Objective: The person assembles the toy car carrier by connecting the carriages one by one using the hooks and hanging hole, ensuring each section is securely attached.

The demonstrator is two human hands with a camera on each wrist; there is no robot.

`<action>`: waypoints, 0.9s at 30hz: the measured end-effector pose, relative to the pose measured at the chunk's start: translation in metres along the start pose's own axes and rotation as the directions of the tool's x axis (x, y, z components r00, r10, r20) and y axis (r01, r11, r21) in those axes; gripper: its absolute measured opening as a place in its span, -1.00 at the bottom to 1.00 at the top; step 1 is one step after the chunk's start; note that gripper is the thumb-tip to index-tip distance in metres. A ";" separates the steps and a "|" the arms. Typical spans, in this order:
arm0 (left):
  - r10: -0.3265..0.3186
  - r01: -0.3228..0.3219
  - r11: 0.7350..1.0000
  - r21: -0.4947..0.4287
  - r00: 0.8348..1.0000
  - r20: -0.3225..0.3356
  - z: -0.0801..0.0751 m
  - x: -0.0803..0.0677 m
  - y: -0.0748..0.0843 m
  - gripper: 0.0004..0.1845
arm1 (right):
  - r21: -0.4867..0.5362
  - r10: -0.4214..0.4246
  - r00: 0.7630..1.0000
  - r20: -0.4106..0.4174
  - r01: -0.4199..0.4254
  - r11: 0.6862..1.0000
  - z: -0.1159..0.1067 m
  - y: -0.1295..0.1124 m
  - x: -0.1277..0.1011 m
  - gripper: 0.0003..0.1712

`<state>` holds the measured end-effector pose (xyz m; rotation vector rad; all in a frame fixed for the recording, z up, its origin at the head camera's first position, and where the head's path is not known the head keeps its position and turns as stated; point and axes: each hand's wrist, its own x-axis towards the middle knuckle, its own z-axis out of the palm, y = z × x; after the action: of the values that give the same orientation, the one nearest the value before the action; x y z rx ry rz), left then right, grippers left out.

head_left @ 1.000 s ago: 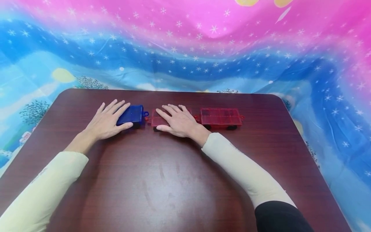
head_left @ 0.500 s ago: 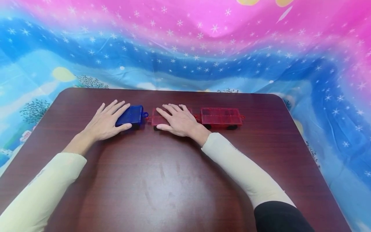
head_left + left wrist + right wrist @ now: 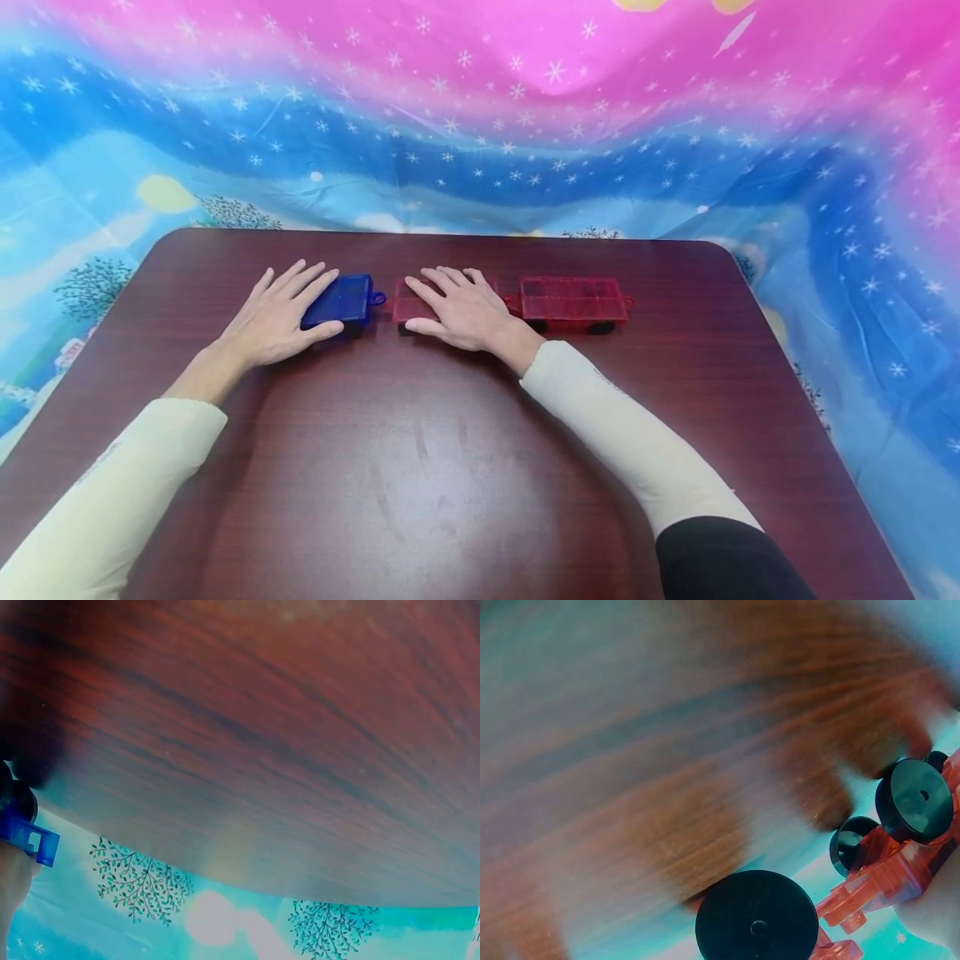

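A dark wooden table stands against a pink-and-blue starry cloth.

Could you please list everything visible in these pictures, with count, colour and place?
Blue toy wagon: one, translucent blue, far left of the table, under the left hand's fingers; a loop coupler faces the red wagons.
Red toy wagons: two, translucent red with black wheels, coupled in a row; the nearer one lies under the right hand, the other stands bare to its right.
Table: one, dark reddish-brown wood grain, rounded corners.
Backdrop cloth: one, pink, blue and light blue with white stars and trees, behind and around the table.
Sleeves: two, cream, on both forearms.
Left hand: flat, fingers straight, resting on the blue toy wagon.
Right hand: flat, fingers straight, resting on the nearer red wagon.
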<state>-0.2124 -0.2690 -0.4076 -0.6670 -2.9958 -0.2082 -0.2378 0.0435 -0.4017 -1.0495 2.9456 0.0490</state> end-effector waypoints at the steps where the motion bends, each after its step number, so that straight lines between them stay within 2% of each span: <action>1: 0.000 0.000 1.000 -0.001 1.000 0.000 0.000 0.000 0.000 -0.12 | 0.000 0.001 1.000 0.000 -0.001 1.000 0.000 0.000 0.000 -0.08; 27: -0.014 0.014 1.000 0.019 1.000 -0.010 0.001 -0.002 0.001 -0.14 | 0.006 0.009 1.000 0.015 -0.009 1.000 -0.001 0.000 -0.001 -0.09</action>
<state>-0.2104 -0.2687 -0.4081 -0.6413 -2.9900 -0.1833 -0.2369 0.0436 -0.4004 -1.0301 2.9351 0.0481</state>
